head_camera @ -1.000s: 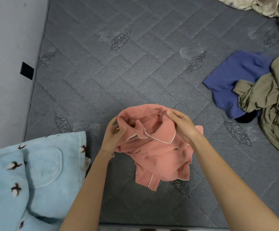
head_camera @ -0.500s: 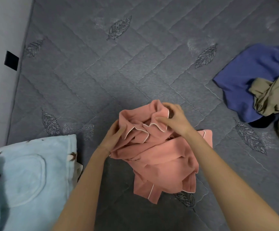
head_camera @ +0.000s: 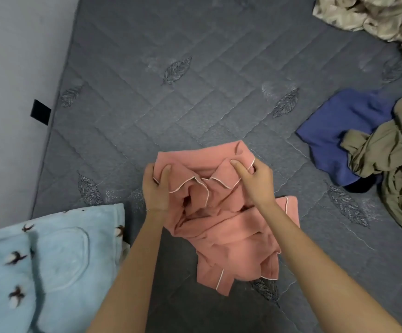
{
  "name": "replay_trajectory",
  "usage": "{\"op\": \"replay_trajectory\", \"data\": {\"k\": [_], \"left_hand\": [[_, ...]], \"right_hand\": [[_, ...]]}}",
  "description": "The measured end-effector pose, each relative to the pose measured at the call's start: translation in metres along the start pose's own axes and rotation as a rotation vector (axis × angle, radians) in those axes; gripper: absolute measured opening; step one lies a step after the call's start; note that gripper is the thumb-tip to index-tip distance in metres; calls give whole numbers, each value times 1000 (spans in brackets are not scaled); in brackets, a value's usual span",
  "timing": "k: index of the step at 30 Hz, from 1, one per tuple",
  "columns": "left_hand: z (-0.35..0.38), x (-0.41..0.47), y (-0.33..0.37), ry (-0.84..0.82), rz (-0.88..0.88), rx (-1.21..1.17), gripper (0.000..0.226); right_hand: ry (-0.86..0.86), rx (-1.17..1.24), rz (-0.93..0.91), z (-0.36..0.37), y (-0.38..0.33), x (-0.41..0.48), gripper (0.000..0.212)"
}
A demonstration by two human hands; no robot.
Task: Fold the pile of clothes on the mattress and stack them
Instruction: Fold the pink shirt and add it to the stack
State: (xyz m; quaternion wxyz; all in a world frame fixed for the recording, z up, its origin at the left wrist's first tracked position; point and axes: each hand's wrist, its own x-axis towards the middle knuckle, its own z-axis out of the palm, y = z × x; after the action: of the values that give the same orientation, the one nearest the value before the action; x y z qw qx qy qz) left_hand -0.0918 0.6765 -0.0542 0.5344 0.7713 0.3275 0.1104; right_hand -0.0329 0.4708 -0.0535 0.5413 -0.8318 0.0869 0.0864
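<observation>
Pink pyjama top (head_camera: 228,227) lies crumpled on the mattress (head_camera: 171,116); left hand (head_camera: 155,188) and right hand (head_camera: 257,181) each pinch its collar (head_camera: 219,182) with curled fingers. Probably the straightening step; next it needs spreading flat

The light-blue fleece (head_camera: 58,260) runs off the left and bottom edges; the olive garment (head_camera: 401,164) (partly covering a blue cloth (head_camera: 334,131)) is cut by the right edge.

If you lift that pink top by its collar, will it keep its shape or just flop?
Probably flops: the pink top crumples in loose folds below the left hand and right hand. Likely light: finger pinches alone hold its collar.
</observation>
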Motion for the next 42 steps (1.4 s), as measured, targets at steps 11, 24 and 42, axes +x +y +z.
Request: {"op": "replay_trajectory", "data": {"k": [11,24,42], "left_hand": [[-65,-57,176,81,268,-20,26],[-143,-259,319,186,529,-280,9],[-138,-214,379,96,576,-189,15]], "right_hand": [[309,-107,-60,-93,-145,-79,64],[377,-17,-394,-274,-253,-242,58],[479,-214,-527,-314,-311,-215,51]]}}
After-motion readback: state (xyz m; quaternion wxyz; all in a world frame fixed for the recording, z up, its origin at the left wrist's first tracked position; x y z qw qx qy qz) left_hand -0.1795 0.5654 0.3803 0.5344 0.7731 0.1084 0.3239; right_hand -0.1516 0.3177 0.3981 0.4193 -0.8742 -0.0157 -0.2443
